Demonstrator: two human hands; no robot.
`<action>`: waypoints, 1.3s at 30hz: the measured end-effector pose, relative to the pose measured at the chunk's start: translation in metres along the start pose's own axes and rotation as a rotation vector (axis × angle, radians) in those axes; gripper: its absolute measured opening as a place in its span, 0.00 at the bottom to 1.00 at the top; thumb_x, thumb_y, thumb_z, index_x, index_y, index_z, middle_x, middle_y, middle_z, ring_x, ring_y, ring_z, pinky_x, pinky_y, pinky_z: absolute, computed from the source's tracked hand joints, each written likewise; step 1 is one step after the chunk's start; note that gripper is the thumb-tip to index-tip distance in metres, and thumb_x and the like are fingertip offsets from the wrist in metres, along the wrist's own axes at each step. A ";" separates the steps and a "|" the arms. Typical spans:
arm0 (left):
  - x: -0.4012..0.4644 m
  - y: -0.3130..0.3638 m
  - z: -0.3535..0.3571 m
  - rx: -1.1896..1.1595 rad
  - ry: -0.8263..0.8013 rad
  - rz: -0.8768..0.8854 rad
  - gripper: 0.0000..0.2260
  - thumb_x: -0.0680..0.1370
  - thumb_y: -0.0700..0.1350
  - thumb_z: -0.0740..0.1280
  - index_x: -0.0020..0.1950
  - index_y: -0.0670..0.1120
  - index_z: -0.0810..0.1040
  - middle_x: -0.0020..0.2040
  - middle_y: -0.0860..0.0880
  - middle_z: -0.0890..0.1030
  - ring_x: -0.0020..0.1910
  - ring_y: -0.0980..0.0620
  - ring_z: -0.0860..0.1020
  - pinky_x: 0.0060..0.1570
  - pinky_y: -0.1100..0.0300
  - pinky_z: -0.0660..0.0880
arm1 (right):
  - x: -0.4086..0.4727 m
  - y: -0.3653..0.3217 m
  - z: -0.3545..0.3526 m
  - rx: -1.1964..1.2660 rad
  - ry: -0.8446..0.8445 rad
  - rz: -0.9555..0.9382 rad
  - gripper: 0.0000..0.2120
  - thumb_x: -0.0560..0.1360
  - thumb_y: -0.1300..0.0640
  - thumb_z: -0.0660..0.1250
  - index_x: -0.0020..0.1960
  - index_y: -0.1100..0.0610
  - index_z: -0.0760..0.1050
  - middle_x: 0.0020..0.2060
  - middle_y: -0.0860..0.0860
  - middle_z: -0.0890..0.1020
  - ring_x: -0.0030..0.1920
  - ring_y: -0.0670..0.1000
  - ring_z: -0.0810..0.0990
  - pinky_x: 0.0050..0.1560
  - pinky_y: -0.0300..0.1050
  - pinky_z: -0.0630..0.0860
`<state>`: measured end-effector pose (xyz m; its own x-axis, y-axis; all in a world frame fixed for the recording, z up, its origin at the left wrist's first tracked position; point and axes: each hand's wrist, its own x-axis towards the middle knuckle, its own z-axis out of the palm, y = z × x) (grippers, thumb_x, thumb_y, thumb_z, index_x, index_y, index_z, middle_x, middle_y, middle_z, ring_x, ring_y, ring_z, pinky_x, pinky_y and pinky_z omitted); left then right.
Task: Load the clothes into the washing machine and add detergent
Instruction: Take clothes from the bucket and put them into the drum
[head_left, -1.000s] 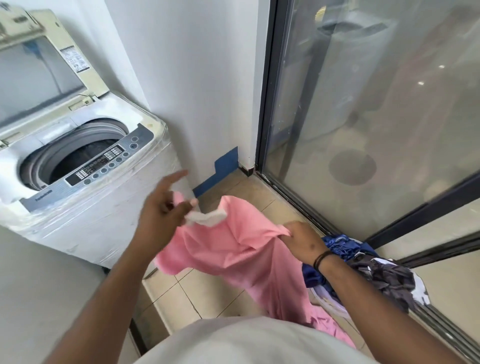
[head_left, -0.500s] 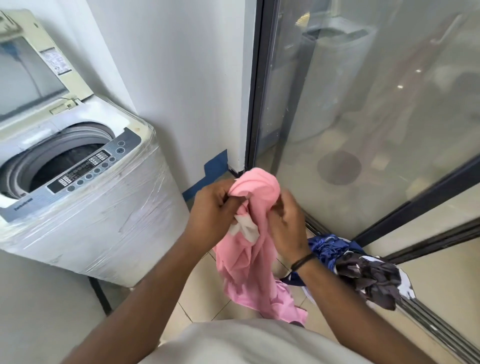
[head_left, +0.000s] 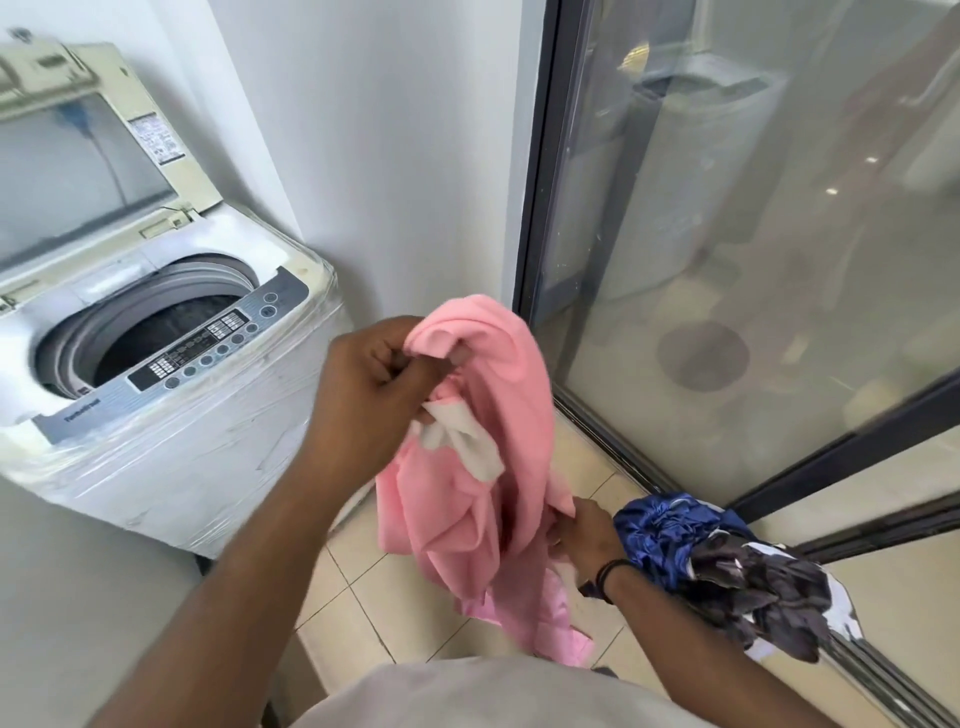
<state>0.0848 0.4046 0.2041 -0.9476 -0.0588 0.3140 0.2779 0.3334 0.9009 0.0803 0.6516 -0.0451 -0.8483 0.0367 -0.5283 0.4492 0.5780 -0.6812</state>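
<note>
A pink garment (head_left: 498, 415) with a white patch hangs bunched in front of me. My left hand (head_left: 371, 384) grips its top, fingers curled round the fabric, just right of the washing machine. My right hand (head_left: 584, 535) holds a lower fold of the same garment, partly hidden behind the cloth. The white top-loading washing machine (head_left: 182, 441) stands at the left with its lid (head_left: 78, 156) raised and the drum (head_left: 156, 332) open. A pile of blue and dark clothes (head_left: 727, 566) lies at the lower right.
A white wall corner rises behind the machine. A dark-framed glass sliding door (head_left: 727, 260) fills the right side. Beige floor tiles (head_left: 363, 597) lie between the machine and the door track.
My left hand keeps its hold on the top of the pink garment. My right hand has dropped from the top to a lower fold. The view has shifted towards the machine.
</note>
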 end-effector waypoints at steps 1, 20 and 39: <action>0.002 -0.011 -0.010 0.022 0.037 -0.028 0.08 0.78 0.35 0.71 0.49 0.48 0.84 0.26 0.58 0.73 0.28 0.60 0.70 0.27 0.59 0.74 | 0.001 -0.003 -0.010 -0.040 0.029 -0.023 0.10 0.72 0.61 0.61 0.38 0.58 0.80 0.32 0.53 0.85 0.35 0.57 0.85 0.40 0.59 0.83; -0.002 -0.064 0.049 0.131 -0.168 -0.334 0.18 0.76 0.28 0.64 0.33 0.47 0.74 0.24 0.59 0.78 0.25 0.62 0.77 0.29 0.69 0.72 | -0.125 -0.273 -0.052 0.174 0.029 -1.012 0.10 0.77 0.57 0.65 0.38 0.56 0.79 0.32 0.54 0.81 0.36 0.54 0.80 0.42 0.54 0.78; 0.017 -0.010 -0.009 -0.460 0.198 -0.362 0.12 0.70 0.49 0.77 0.47 0.43 0.83 0.39 0.48 0.84 0.36 0.51 0.81 0.44 0.54 0.80 | 0.005 -0.074 0.013 -0.265 -0.043 -0.182 0.10 0.73 0.51 0.61 0.40 0.52 0.78 0.39 0.51 0.85 0.38 0.52 0.85 0.43 0.53 0.83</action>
<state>0.0673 0.3916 0.2032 -0.9596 -0.2803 -0.0264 0.0250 -0.1781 0.9837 0.0462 0.5989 -0.0041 -0.8931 -0.1180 -0.4341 0.1974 0.7643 -0.6139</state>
